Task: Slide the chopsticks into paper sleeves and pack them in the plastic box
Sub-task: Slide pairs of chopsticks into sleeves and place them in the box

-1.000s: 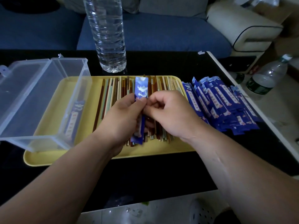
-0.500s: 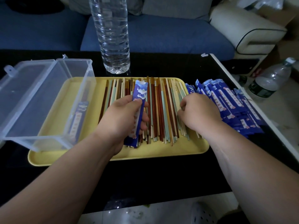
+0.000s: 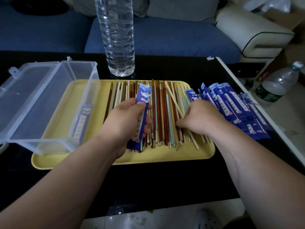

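Blue paper sleeve (image 3: 143, 111) at frame centre, gripped in the left hand (image 3: 125, 123), its mouth pointing up-frame. The right hand (image 3: 199, 118), well apart, curls its fingers into the loose chopsticks (image 3: 160, 113) on the yellow tray (image 3: 125, 158). Has it pinched a pair? Can't tell.

Best bet: pick two matching sticks, even the tips, and feed them straight in. Crossed sticks may snag.

The plastic box (image 3: 41, 100) is open at left, with one sleeved pair (image 3: 83, 119) inside. Spare sleeves (image 3: 231, 104) at right, water bottle (image 3: 117, 37) behind.

Water bottle (image 3: 118, 38) on black table (image 3: 165, 187) (blue sofa (image 3: 173, 35) behind).
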